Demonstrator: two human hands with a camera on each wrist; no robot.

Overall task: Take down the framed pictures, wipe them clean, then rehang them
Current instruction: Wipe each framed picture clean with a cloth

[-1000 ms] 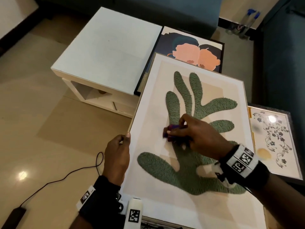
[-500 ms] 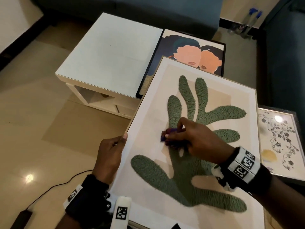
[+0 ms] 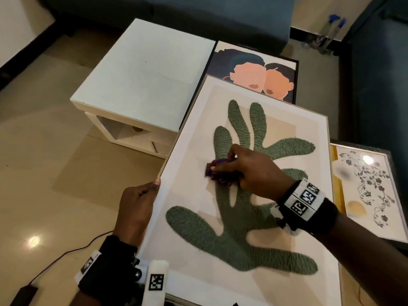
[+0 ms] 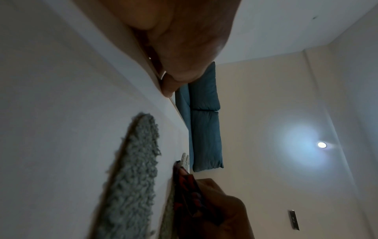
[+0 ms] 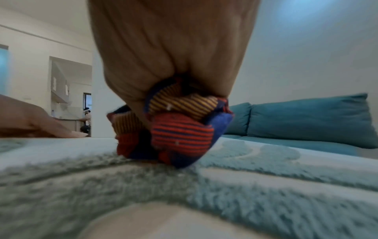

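Observation:
A large white-framed picture point(image 3: 192, 138) with a green tufted hand shape point(image 3: 238, 217) lies tilted in front of me. My left hand point(image 3: 141, 199) grips its left edge, thumb on the front; in the left wrist view the left hand point(image 4: 180, 53) wraps the frame's rim point(image 4: 180, 116). My right hand point(image 3: 245, 171) grips a bunched striped cloth point(image 3: 217, 171) and presses it on the picture's middle. The right wrist view shows the red, blue and yellow cloth point(image 5: 178, 131) squeezed in the right hand point(image 5: 169, 48), touching the green tufting point(image 5: 143, 182).
A black-framed picture of two faces point(image 3: 258, 74) lies behind, partly under the white frame. A gold-framed floral picture point(image 3: 371, 191) lies at right. A white side table point(image 3: 143, 74) stands at left. Teal sofas point(image 3: 198, 14) border the back and right. A black cable point(image 3: 55, 259) runs across the floor.
The right hand has rubbed the cloth slightly left across the picture's middle. The picture and left hand shifted a little in view as my head moved.

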